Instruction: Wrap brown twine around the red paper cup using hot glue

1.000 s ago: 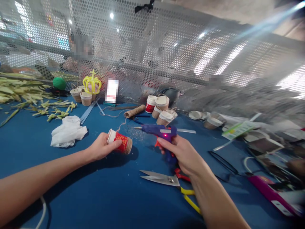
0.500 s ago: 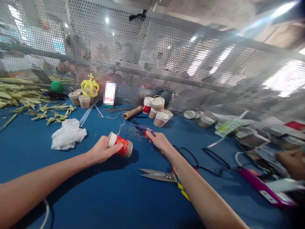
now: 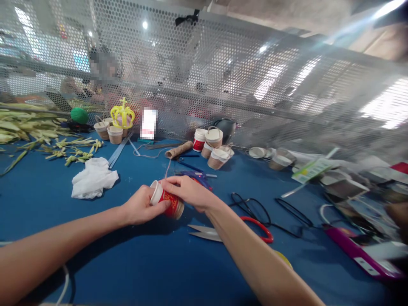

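Glue gun [image 3: 191,173] released by right hand [image 3: 189,192] since earlier, laid beyond red cup [image 3: 174,204], cup gripped by left hand [image 3: 142,206] above blue table [image 3: 143,272], touched by right fingertips, twine [image 3: 168,168] perhaps pressed there.

- Left hand [image 3: 140,207] grips the tilted red cup [image 3: 175,207].
- Right hand [image 3: 188,192] touches the cup's upper side.
- Beyond the cup: glue gun [image 3: 197,174], brown roll [image 3: 179,150].
- Left of the cup: white wad [image 3: 94,177].
- Right of the cup: scissors [image 3: 207,233].
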A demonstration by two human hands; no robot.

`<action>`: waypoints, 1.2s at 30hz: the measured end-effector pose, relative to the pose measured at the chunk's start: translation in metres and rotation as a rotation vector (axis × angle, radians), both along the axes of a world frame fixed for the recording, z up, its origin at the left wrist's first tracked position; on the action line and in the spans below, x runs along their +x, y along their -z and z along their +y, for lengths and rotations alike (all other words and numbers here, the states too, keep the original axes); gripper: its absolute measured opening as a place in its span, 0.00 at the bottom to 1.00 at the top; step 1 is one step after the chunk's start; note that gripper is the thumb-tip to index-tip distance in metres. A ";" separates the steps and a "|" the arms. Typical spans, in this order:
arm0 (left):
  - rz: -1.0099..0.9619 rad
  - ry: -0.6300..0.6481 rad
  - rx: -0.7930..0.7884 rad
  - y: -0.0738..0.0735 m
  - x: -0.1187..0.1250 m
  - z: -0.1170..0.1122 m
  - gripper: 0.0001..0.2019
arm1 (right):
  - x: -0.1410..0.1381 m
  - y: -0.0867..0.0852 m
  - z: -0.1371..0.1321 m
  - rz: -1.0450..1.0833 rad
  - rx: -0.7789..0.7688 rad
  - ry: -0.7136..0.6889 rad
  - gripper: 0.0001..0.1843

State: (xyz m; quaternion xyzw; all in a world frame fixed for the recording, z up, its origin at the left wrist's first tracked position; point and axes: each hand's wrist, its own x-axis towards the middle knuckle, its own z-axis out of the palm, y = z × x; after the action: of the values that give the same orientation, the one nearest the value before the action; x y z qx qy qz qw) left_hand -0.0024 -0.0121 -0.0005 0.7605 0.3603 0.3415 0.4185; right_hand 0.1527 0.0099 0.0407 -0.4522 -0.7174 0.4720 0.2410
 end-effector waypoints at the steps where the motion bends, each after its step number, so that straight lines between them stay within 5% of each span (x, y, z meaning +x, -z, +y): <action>1: 0.004 0.007 -0.005 -0.001 0.000 -0.001 0.15 | -0.002 0.001 -0.001 0.071 -0.003 0.041 0.15; 6: -0.096 0.009 -0.206 -0.002 0.000 0.001 0.15 | 0.002 -0.007 -0.007 0.246 0.055 0.247 0.07; 14: -0.332 -0.049 -0.530 -0.005 0.004 0.003 0.13 | 0.024 -0.009 -0.013 0.419 0.031 0.270 0.09; 36: -0.292 -0.004 -0.517 -0.011 0.004 -0.007 0.12 | 0.021 0.003 -0.012 0.348 0.105 0.347 0.08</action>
State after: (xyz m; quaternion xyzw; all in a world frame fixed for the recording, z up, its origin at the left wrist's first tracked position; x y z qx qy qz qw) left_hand 0.0016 -0.0187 0.0103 0.5709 0.3726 0.3451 0.6451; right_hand 0.1732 -0.0019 0.0378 -0.4675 -0.6002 0.4563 0.4615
